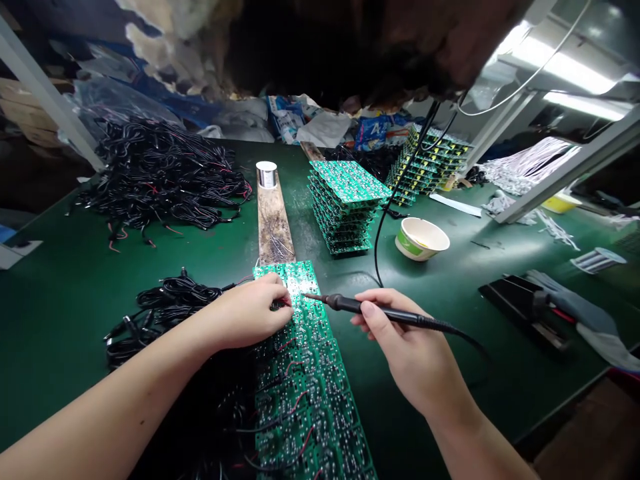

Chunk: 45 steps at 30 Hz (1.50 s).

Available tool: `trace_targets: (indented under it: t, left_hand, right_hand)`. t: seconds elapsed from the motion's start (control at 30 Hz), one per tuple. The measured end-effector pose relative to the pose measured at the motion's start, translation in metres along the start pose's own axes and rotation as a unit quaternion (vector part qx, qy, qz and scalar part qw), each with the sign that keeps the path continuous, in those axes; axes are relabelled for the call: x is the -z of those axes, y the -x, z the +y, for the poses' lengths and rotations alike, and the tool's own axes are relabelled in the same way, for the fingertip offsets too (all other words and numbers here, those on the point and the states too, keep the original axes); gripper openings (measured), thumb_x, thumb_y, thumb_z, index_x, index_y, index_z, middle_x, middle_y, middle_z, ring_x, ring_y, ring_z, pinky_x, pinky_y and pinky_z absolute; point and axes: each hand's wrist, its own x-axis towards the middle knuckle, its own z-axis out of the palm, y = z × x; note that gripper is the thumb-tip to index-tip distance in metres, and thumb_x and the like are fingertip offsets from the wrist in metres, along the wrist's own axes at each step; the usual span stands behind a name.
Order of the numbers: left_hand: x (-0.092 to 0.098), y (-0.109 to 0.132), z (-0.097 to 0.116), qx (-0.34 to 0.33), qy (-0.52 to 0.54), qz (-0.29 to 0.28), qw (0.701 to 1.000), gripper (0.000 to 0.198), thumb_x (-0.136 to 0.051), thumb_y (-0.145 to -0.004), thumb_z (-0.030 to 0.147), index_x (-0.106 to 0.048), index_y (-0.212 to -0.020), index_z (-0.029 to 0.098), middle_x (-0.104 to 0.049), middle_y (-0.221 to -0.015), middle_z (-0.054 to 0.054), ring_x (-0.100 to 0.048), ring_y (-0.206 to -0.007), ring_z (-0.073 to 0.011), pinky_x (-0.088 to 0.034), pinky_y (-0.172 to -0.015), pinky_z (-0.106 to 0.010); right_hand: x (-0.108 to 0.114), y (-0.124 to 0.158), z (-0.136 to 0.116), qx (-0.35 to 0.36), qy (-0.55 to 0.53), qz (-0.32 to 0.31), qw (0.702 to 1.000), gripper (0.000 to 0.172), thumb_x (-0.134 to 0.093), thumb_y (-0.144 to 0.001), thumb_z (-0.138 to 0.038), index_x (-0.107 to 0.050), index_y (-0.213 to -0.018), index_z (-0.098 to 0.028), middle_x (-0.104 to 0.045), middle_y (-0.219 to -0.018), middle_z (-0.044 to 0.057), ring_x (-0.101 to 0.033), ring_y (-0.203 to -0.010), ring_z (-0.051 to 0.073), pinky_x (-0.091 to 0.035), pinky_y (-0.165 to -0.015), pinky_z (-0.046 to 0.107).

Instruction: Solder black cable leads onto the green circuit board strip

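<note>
My right hand (pixel 410 340) is closed around the handle of a soldering iron (pixel 350 305), whose tip points left at the green circuit board panel (pixel 315 353). Whether the tip touches the board I cannot tell. Over the panel's upper left part, my left hand (pixel 263 307) is pinched, with a bit of red wire (pixel 281 303) at its fingertips. Several red and black leads lie across the lower part of the panel. Beside it on the left, a bundle of black cables (pixel 175 300) runs partly under my left forearm.
A wooden board (pixel 274 223) bears a solder spool (pixel 267 175) behind the panel. Stacked circuit boards (pixel 345 207) and a paper bowl (pixel 423 239) stand to the right. A large black cable heap (pixel 160 173) lies back left. A black soldering stand (pixel 525 310) is far right.
</note>
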Motion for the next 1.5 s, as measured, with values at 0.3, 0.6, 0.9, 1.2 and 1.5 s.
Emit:
trace_targets:
  t: [0.3,0.6,0.9,1.2,1.5]
  left_hand:
    - [-0.007,-0.007,-0.008,0.028,-0.029,0.039,0.998,0.03,-0.047,-0.098,0.043,-0.067,-0.092,0.023,-0.065,-0.113,-0.01,-0.064,-0.1,-0.0282,-0.05,-0.093,-0.044]
    - [-0.007,-0.006,-0.01,0.024,-0.034,0.039,0.998,0.029,-0.044,-0.1,0.041,-0.064,-0.091,0.022,-0.062,-0.113,-0.01,-0.064,-0.1,-0.0269,-0.049,-0.095,-0.043]
    - [-0.006,-0.003,-0.006,0.036,-0.04,0.036,0.998,0.026,-0.044,-0.1,0.038,-0.062,-0.09,0.021,-0.061,-0.112,-0.01,-0.064,-0.095,-0.0262,-0.049,-0.09,-0.042]
    - [-0.005,-0.003,-0.001,0.055,-0.057,0.034,0.996,0.024,-0.045,-0.1,0.035,-0.063,-0.092,0.022,-0.061,-0.112,-0.009,-0.065,-0.095,-0.0263,-0.048,-0.086,-0.042]
    - [-0.005,-0.003,0.0,0.052,-0.071,0.029,0.996,0.023,-0.045,-0.1,0.033,-0.06,-0.087,0.022,-0.062,-0.11,-0.008,-0.065,-0.094,-0.0253,-0.048,-0.084,-0.04]
  right_hand:
    - [-0.002,0.001,0.004,-0.029,-0.009,-0.025,0.999,0.027,-0.063,-0.105,-0.05,-0.077,-0.11,-0.027,-0.081,-0.093,0.003,-0.076,-0.085,0.021,-0.061,-0.073,0.031]
    - [-0.007,0.001,0.002,-0.033,-0.015,-0.047,0.998,0.023,-0.063,-0.106,-0.048,-0.076,-0.11,-0.029,-0.081,-0.09,0.0,-0.075,-0.084,0.019,-0.059,-0.074,0.03]
    - [-0.01,-0.001,-0.004,-0.035,-0.006,-0.06,0.998,0.024,-0.061,-0.107,-0.048,-0.076,-0.11,-0.029,-0.08,-0.091,0.0,-0.075,-0.086,0.02,-0.059,-0.073,0.029]
    - [-0.006,-0.003,-0.01,0.031,0.034,-0.051,0.998,0.024,-0.063,-0.106,-0.046,-0.077,-0.11,-0.027,-0.08,-0.095,0.002,-0.076,-0.088,0.021,-0.057,-0.073,0.031]
    - [-0.027,-0.064,0.001,0.092,0.028,-0.002,0.995,0.025,-0.062,-0.104,-0.044,-0.075,-0.111,-0.024,-0.081,-0.099,0.005,-0.075,-0.088,0.022,-0.056,-0.077,0.035]
